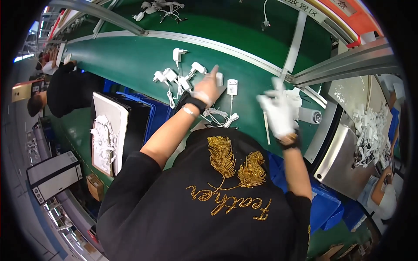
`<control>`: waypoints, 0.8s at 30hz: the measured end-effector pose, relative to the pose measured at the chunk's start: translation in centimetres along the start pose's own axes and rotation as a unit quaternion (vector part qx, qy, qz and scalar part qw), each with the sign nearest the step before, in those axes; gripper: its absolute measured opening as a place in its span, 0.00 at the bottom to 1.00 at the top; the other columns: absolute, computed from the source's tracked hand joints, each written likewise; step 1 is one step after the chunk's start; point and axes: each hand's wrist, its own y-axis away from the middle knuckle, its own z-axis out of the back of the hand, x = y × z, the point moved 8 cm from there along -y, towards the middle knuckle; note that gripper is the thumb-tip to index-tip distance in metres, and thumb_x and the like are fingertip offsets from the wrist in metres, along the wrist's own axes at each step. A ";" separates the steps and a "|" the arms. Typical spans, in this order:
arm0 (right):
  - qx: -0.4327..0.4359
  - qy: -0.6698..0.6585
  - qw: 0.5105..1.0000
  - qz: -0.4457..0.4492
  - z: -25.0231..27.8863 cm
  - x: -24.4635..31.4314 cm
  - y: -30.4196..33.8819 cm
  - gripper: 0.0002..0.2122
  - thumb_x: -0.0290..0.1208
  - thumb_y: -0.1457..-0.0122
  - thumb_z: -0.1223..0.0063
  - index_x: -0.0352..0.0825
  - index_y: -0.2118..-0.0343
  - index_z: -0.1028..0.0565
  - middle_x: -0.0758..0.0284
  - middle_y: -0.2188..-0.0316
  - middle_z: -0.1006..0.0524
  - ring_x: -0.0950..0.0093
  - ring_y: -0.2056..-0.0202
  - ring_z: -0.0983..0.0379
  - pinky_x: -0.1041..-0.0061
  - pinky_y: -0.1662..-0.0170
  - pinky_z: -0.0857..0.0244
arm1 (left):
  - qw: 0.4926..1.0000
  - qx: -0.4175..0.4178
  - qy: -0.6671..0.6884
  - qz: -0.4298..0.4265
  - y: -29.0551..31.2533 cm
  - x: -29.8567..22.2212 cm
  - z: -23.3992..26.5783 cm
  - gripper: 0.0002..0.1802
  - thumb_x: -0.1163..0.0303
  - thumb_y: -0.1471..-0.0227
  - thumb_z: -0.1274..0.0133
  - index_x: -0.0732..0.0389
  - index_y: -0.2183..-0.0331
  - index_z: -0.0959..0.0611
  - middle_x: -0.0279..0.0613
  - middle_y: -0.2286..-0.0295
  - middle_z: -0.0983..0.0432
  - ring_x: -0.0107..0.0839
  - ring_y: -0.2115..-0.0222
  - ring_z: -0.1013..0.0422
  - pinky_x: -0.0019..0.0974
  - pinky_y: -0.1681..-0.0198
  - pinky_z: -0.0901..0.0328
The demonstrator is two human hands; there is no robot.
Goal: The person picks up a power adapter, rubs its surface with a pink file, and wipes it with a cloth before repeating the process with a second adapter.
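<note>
My left hand (pixel 208 90), with a black strap round its wrist, reaches over the green work surface with its index finger stretched out. Beside that finger, close to the thumb, is a white power adapter (pixel 220 79); whether the hand touches it is unclear. Another white adapter (pixel 232 87) lies just to the right, its cable running down to a coiled bundle (pixel 217 116) near my body. Several more plug adapters (pixel 170 75) are grouped left of the hand. My right hand (pixel 280 114), in a white glove and blurred, has its fingers apart and appears to hold nothing.
A pale cylinder (pixel 310 115) lies right of my right hand. A metal rail (pixel 209 43) crosses the far side, with more cabled adapters (pixel 159 8) beyond. A tray (pixel 123 139) of white parts stands at left. White pieces (pixel 370 130) pile up at right. Another person (pixel 65 89) works at far left.
</note>
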 end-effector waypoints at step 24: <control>0.222 -0.624 0.749 -0.038 -6.5 4.2 3.6 0.22 0.31 0.36 0.56 0.35 0.40 0.45 0.56 0.51 0.30 0.71 0.68 0.25 0.78 0.74 0.30 | 0.701 0.193 0.680 -0.096 8.2 -6.8 8.9 0.48 0.84 0.56 0.44 0.59 0.39 0.51 0.48 0.54 0.30 0.30 0.66 0.26 0.31 0.63 0.31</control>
